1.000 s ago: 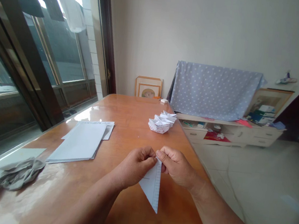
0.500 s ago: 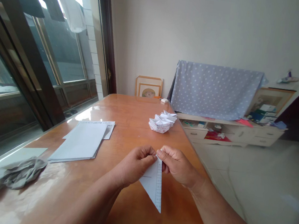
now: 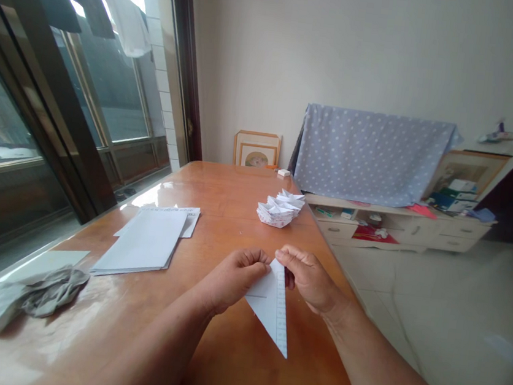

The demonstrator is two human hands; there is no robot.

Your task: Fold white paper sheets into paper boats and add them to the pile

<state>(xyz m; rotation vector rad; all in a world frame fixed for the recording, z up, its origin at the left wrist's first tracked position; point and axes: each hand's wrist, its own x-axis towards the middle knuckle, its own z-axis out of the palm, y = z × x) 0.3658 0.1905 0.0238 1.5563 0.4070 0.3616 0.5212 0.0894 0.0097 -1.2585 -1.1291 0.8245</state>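
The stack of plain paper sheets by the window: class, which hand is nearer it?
Left. The left hand sits just right of the paper stack; the right hand lies farther right, beyond the folded triangle.

Top corner of folded paper (image 3: 271,305) hidden under fingertips of left hand (image 3: 233,276) and right hand (image 3: 309,279); grip there not resolvable. Print along its right edge too small to read. Grey cloth (image 3: 17,298) cut off by left frame edge. Pile of folded paper shapes (image 3: 279,209): individual count unclear.

White wall (image 3: 347,42), lg window (image 3: 64,90), tile floor (image 3: 448,301)
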